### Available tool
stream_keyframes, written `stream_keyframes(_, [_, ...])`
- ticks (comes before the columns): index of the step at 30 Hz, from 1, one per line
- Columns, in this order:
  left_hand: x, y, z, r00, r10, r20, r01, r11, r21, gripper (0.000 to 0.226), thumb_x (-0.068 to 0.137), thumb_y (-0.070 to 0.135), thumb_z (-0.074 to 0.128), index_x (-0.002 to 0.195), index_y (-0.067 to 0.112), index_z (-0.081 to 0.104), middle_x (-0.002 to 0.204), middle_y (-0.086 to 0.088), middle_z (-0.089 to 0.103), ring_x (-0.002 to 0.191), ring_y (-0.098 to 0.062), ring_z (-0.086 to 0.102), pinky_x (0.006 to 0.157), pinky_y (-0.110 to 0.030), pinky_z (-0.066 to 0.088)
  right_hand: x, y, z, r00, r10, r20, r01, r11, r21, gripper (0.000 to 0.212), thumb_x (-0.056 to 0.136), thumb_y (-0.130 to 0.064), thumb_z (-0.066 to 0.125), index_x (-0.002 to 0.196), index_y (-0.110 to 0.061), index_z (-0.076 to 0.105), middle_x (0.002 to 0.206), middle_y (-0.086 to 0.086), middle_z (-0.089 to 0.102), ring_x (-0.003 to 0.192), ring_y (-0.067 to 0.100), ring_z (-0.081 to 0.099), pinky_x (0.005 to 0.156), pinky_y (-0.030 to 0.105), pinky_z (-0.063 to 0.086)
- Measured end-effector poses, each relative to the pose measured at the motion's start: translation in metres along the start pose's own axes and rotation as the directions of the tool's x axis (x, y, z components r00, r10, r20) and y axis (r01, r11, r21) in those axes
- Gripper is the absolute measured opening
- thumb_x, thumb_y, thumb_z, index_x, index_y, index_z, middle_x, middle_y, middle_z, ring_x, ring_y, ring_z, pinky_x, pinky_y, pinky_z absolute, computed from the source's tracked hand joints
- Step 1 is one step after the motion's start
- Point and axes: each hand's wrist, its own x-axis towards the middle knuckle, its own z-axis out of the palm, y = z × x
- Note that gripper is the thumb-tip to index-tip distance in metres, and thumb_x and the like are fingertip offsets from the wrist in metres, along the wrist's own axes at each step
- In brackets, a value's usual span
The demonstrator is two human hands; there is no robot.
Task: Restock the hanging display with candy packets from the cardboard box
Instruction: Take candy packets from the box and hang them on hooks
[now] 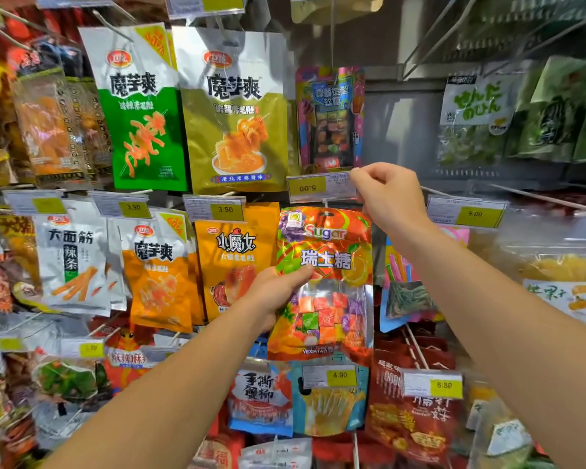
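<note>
A crowded snack wall of pegs and yellow price tags fills the view. The left hand (278, 292) pinches the side of a "Sugar" candy packet (323, 282); the right hand (386, 194) grips the flipped-up 5.00 tag (320, 188) above it. Hanging is underway; next, the packet's top hole must find the peg.

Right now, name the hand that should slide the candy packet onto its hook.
Left hand: it already grips the candy packet just under the hook. The right hand is busy pinching up the price tag.
</note>
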Motion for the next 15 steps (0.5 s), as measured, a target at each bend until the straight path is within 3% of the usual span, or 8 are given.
stream_keyframes(4, [0.008,-0.001,0.006,1.0,0.005,-0.004,-0.005,1.0,0.004,0.028,0.084,0.036,0.075,0.089,0.013,0.059,0.092,-0.005,0.067,0.089,-0.02,0.063,0.083,-0.038,0.05,-0.019,0.013,-0.005,0.998,0.001,0.055,-0.012,0.981,0.194,0.006,0.085,-0.026,0.065,0.087,-0.023,0.07,0.064,-0.009,0.061,0.059,0.012,0.056,0.057,0.03,0.045])
stream_keyframes(7, [0.012,-0.008,0.004,1.0,-0.008,-0.027,0.008,1.0,-0.003,0.03,0.08,0.034,0.079,0.091,0.012,0.062,0.096,-0.01,0.071,0.095,-0.027,0.067,0.094,-0.049,0.051,-0.037,0.039,-0.006,0.994,0.033,0.103,-0.058,0.966,0.251,0.023,0.086,-0.023,0.069,0.107,-0.021,0.061,0.071,-0.002,0.059,0.056,0.01,0.055,0.054,0.026,0.045])
stream_keyframes(10, [0.018,-0.016,0.001,1.0,-0.008,-0.016,0.008,1.0,-0.025,0.023,0.08,0.028,0.078,0.089,0.009,0.071,0.084,-0.007,0.076,0.082,-0.023,0.072,0.082,-0.046,0.058,-0.054,0.074,0.0,0.989,0.117,0.085,-0.128,0.982,0.138,0.033,0.085,-0.022,0.072,0.113,-0.021,0.054,0.078,-0.001,0.06,0.065,0.009,0.058,0.059,0.022,0.047])
stream_keyframes(12, [0.019,-0.017,-0.001,1.0,-0.001,-0.006,0.001,1.0,0.002,0.019,0.083,0.026,0.076,0.085,0.008,0.07,0.068,0.001,0.073,0.07,-0.016,0.072,0.068,-0.036,0.059,-0.062,0.099,0.004,0.977,0.208,0.047,-0.208,0.978,0.004,0.044,0.08,-0.03,0.075,0.117,-0.021,0.051,0.091,-0.002,0.06,0.082,0.014,0.061,0.072,0.029,0.049])
stream_keyframes(15, [0.025,-0.021,-0.003,1.0,0.016,0.003,-0.017,0.999,0.031,0.023,0.085,0.026,0.074,0.094,0.005,0.073,0.081,-0.005,0.075,0.079,-0.019,0.07,0.075,-0.037,0.056,-0.067,0.127,0.011,0.93,0.346,0.122,-0.332,0.936,-0.117,0.05,0.073,-0.043,0.076,0.11,-0.02,0.052,0.097,-0.002,0.06,0.092,0.02,0.062,0.082,0.043,0.054])
